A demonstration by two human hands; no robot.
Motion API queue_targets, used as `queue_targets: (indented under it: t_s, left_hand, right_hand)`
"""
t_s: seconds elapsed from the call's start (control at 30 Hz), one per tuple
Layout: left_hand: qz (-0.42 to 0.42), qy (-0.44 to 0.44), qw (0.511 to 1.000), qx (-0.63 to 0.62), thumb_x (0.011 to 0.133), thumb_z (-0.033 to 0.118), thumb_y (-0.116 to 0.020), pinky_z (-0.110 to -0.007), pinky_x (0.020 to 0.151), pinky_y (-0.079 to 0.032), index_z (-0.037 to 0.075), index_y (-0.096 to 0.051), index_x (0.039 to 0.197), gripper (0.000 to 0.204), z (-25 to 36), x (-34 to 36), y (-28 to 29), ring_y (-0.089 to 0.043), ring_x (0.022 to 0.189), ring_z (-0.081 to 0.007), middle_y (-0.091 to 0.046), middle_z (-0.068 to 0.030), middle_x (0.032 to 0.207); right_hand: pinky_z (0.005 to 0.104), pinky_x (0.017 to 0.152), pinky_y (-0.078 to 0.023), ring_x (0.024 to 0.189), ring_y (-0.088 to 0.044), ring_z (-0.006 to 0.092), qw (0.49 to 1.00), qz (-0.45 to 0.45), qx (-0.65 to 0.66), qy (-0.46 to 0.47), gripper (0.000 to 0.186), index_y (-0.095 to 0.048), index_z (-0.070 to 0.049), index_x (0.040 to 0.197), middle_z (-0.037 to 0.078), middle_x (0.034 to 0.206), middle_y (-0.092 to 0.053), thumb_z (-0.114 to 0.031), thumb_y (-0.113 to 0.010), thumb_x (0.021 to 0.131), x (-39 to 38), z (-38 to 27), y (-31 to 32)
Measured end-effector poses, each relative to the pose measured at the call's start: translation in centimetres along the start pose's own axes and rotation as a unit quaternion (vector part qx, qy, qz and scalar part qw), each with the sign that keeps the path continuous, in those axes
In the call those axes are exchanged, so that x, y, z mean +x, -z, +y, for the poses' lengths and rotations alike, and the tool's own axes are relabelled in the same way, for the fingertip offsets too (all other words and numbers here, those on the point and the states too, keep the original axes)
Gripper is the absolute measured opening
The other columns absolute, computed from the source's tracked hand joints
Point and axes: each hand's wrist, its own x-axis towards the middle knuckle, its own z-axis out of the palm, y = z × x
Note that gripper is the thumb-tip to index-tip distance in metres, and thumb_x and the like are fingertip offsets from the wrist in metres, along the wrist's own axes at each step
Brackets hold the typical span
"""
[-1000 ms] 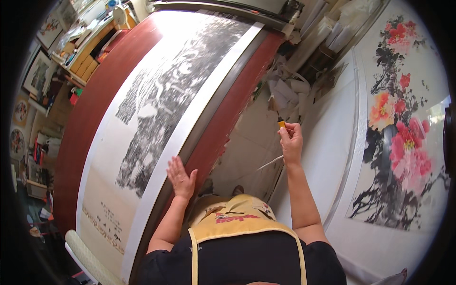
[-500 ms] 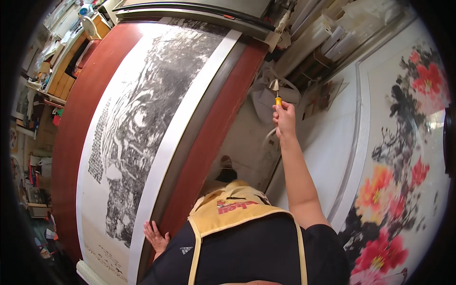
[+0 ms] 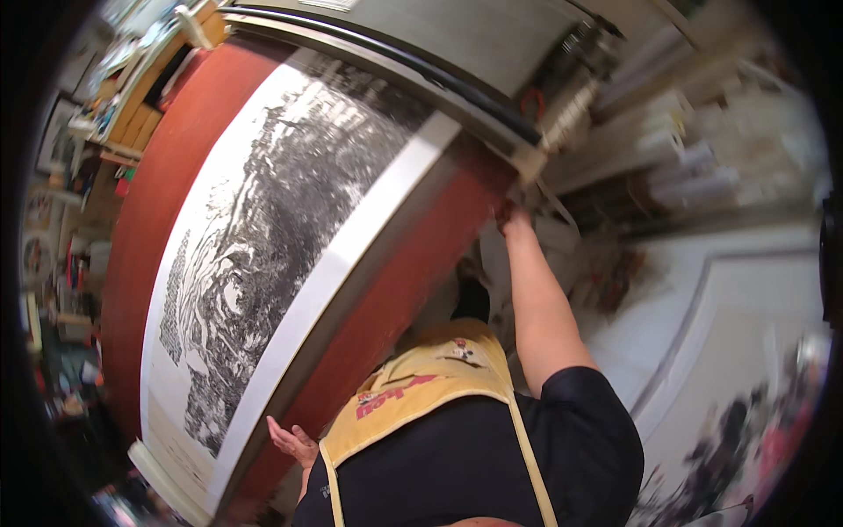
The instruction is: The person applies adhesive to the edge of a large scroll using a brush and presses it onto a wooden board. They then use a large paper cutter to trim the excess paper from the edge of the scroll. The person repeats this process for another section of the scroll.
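On the dark red table lies a long ink landscape painting with a pale mount border. My left hand is open beside that border near the close end of the table, fingers stretched out. I cannot tell whether it touches the surface. My right arm reaches forward along the table's right side. At the far right corner, my right hand is shadowed and smeared by motion, so its fingers and anything in them do not show.
A large grey machine spans the far end of the red table. Rolled material and other stock stand at the far right. On the right is a white panel with a blurred flower painting. Shelves with clutter line the left.
My right hand has moved forward and left to the table's far corner; the yellow-handled, metal-tipped tool it held no longer shows. My left hand has lifted off the mount border. The view has turned.
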Motion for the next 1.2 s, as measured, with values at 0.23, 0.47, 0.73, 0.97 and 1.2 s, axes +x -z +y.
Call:
queue_targets:
  t_s: [0.23,0.47,0.73,0.97,1.2]
  left_hand:
    - [0.019,0.098,0.979,-0.179,0.111,0.049,-0.032,-0.046,0.115,-0.034,-0.003,-0.038,0.155,0.068,21.3,-2.7,-2.1,-0.048,0.135,-0.0369,-0.05,-0.0243,0.146]
    - [0.033,0.241,0.918,-0.312,0.113,0.046,-0.028,-0.042,0.111,-0.04,-0.003,-0.043,0.151,0.064,30.4,-1.2,-4.1,-0.055,0.129,-0.0312,-0.056,-0.0206,0.14]
    - [-0.02,0.338,0.786,-0.517,0.113,0.041,-0.039,-0.031,0.098,-0.048,0.003,-0.058,0.138,0.049,33.8,1.8,-4.3,-0.062,0.109,-0.0138,-0.067,-0.0097,0.126]
    - [-0.091,0.279,0.72,-0.628,0.108,0.019,-0.056,-0.029,0.098,-0.051,0.001,-0.064,0.128,0.028,34.4,5.7,-3.6,-0.065,0.108,-0.0125,-0.071,-0.008,0.116]
    - [-0.109,0.237,0.772,-0.58,0.107,0.013,-0.056,-0.029,0.097,-0.052,-0.001,-0.067,0.124,0.024,32.0,6.4,-2.1,-0.066,0.108,-0.0126,-0.072,-0.0074,0.114]
  right_hand:
    - [0.0401,0.065,-0.054,0.084,-0.07,0.0207,0.995,-0.063,0.026,-0.071,0.022,-0.063,-0.003,0.115,0.01,0.1,-0.072,-0.021,-0.056,0.103,5.9,-1.1,-4.0]
    - [0.0408,0.079,-0.056,0.095,-0.071,0.0248,0.89,-0.056,-0.445,0.085,0.032,-0.061,-0.002,0.128,0.01,0.105,-0.073,-0.023,-0.055,0.105,4.5,-5.0,-2.9]
    - [0.0314,0.078,-0.053,0.088,-0.065,0.0105,0.589,-0.484,-0.644,-0.059,0.025,-0.07,-0.002,0.115,0.004,0.102,-0.073,-0.02,-0.068,0.098,-20.1,-18.4,-13.4]
    - [0.0504,0.091,-0.052,0.11,-0.059,0.0441,0.34,-0.074,-0.781,0.518,0.066,-0.05,-0.002,0.122,0.021,0.119,-0.06,-0.052,-0.075,0.089,-16.1,-17.7,-21.8]
    - [0.0561,0.09,-0.051,0.107,-0.064,0.0519,0.455,-0.058,-0.788,0.41,0.089,-0.054,-0.002,0.128,0.032,0.11,-0.069,-0.081,-0.057,0.087,-17.1,-19.1,-24.5]
